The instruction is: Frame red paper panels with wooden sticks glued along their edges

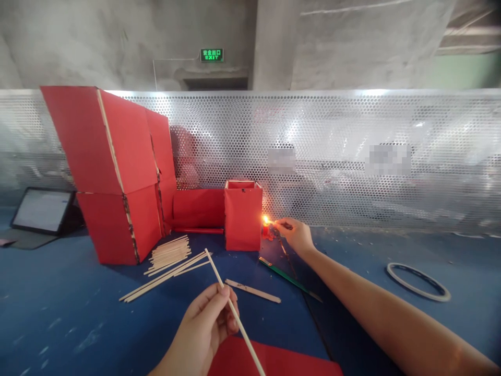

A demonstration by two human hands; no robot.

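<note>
My left hand [213,313] is closed around a thin pale wooden stick [243,330], which slants up and to the left over the blue table. Stretched forward, my right hand [294,235] pinches a short thin piece [273,222] at the flame of a small red candle [265,230]. The flame hides the tip of that piece, and my fingers cover its other end. Just left of the candle stands a small open-topped red box [243,219]. Several loose wooden sticks [170,256] lie in a pile ahead of my left hand.
A tall red box structure [129,151] and a red cylinder [198,208] stand at the back left. A flat wooden strip [253,291], a green brush [287,277], red card [274,360], a white ring [418,282] and a tablet [42,210] lie about. Perforated metal panel [332,203] behind.
</note>
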